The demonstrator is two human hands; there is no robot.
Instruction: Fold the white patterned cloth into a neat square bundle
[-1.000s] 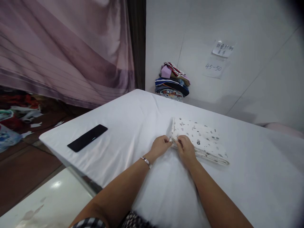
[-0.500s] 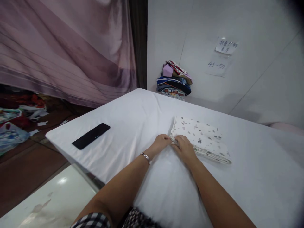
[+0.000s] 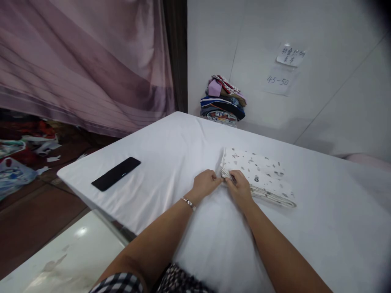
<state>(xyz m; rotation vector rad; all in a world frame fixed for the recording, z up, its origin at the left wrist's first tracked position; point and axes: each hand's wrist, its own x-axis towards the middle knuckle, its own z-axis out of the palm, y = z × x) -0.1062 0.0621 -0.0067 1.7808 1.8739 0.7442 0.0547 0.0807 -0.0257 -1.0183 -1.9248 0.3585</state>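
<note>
A white cloth (image 3: 259, 171) with small grey and dark prints lies folded in layers on the table, its folded edges facing me. At its near left corner, my right hand (image 3: 239, 186) grips the layers between thumb and fingers. My left hand (image 3: 207, 183) is closed just left of that corner, its fingertips pinching at the edge of the same cloth. A bracelet circles the left wrist. The layers fan slightly apart beside the fingertips.
The table wears a white cover (image 3: 159, 162). A black phone-like slab (image 3: 116, 174) rests at the left. Behind the table's far edge rises a stack of folded fabrics (image 3: 222, 99) by the wall. A pink curtain (image 3: 91, 61) hangs at the back left; a pale glossy surface (image 3: 67, 252) stands nearer.
My right hand's fingers have curled more around the cloth's corner. The left fingers are more bent at the corner. The camera view has shifted slightly.
</note>
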